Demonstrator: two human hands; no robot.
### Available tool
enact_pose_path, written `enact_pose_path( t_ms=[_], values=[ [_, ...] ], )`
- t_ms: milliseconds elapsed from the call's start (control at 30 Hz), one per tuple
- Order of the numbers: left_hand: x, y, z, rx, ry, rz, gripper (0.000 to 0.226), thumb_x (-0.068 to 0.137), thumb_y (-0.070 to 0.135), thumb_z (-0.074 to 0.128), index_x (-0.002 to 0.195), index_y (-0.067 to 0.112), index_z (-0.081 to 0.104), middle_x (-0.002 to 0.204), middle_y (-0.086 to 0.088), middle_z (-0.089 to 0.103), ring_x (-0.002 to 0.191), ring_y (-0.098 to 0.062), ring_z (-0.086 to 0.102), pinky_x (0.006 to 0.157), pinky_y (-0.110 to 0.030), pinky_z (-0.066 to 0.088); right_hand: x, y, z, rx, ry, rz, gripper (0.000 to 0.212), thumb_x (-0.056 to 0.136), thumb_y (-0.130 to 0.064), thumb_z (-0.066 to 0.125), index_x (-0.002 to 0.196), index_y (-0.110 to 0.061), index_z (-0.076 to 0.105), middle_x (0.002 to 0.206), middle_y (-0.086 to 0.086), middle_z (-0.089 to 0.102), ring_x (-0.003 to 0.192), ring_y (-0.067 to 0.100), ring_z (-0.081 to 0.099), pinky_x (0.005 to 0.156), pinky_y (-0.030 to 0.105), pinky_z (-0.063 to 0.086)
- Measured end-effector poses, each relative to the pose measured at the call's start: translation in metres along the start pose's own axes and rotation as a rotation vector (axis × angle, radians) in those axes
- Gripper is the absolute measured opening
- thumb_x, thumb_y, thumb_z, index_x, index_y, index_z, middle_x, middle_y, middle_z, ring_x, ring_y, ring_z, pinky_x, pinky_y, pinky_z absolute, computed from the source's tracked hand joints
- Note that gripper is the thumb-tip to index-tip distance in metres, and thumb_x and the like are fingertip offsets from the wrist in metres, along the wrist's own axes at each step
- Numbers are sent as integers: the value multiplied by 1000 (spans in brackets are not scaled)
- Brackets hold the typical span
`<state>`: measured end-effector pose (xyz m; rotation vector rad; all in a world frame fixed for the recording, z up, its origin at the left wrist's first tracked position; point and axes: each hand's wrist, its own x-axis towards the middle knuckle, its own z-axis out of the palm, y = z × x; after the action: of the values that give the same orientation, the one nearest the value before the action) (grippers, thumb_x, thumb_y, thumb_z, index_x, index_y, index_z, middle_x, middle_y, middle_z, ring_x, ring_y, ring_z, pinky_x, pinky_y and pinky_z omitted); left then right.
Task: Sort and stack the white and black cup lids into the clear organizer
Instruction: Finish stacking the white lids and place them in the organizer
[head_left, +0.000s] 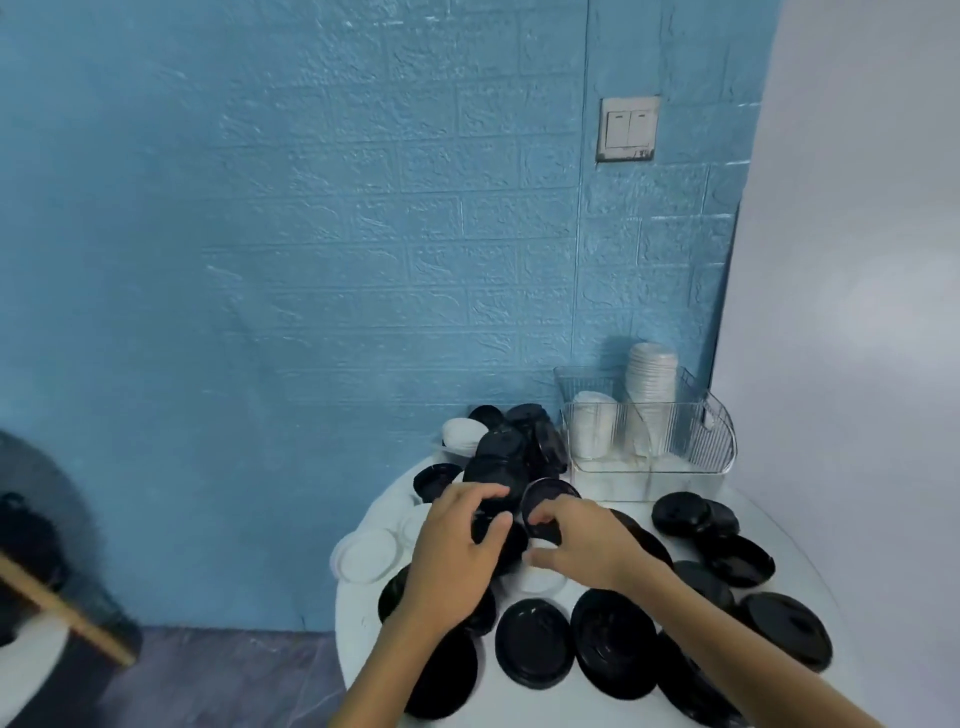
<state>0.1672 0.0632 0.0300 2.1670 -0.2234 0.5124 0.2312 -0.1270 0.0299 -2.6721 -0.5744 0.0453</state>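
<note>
**Black lids in both grips, mid-counter**

Black lid (545, 506) is pinched by the right grip (582, 540), thumb & fingers curled on its near rim, lid tilted up w/ its hollow side facing the camera. Left grip (457, 551) sits just beside it, fingers curled round a small stack of black lids (493, 530); exact count too blurry to tell. Under & between both grips lies a white lid (540, 577) flat on the white round counter (623, 706).

Beyond the grips, by the blue wall (311, 234), a heap of black lids (519, 447) w/ a few white ones (462, 434) at its left edge. Beyond & right of the right grip: clear organizer (691, 447), w/ white lid stacks upright in it, a short stack (592, 426) & a taller one (649, 395). Left of the left grip, more white lids (366, 556) near the counter edge. Near side & right of the grips, loose black lids (535, 644) lie spread, some overlapping. Light switch (628, 127) on the wall above the organizer.
</note>
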Motion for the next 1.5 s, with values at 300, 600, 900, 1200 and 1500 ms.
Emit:
enact_pose_path(
  t_ms=[300, 600, 900, 1200, 1500],
  values=[
    [-78, -13, 12, -39, 123, -13, 28, 99, 21, 67, 117, 42, 67, 123, 29, 56, 125, -2, 54, 98, -9, 39, -2, -13, 13, -161, -105, -3, 64, 66, -66, 77, 102, -14, 65, 92, 2, 69, 87, 22, 64, 76, 36, 54],
    [-89, -20, 24, 38, 52, 17, 26, 99, 35, 56, 122, 37, 68, 125, 29, 52, 126, -1, 49, 100, -9, 35, -6, -6, 10, -167, -56, 91, 78, 63, -57, 86, 125, -19, 58, 120, 2, 63, 110, 26, 60, 94, 40, 51],
    [-86, -25, 34, 68, 64, 67, 24, 98, 30, 58, 120, 36, 67, 125, 27, 52, 122, 0, 49, 101, -5, 31, -16, 4, 6, -217, -8, 98, 84, 61, -51, 91, 132, -30, 50, 123, -2, 48, 114, 24, 51, 94, 41, 49],
    [-87, -31, 39, 124, 79, 118, 26, 99, 34, 53, 120, 35, 68, 129, 23, 51, 122, 1, 48, 100, -11, 38, -9, 2, 10, -242, 119, 55, 45, 82, -33, 80, 109, -24, 45, 103, -4, 58, 91, 23, 56, 69, 34, 39],
    [-89, -13, 31, 46, 190, 164, 30, 100, 34, 54, 127, 29, 68, 126, 16, 58, 121, -6, 53, 103, -24, 44, -77, -23, -26, 53, 511, -22, 22, 87, -13, 73, 103, -28, 72, 96, -17, 59, 79, 9, 56, 73, 29, 46]
  ],
)
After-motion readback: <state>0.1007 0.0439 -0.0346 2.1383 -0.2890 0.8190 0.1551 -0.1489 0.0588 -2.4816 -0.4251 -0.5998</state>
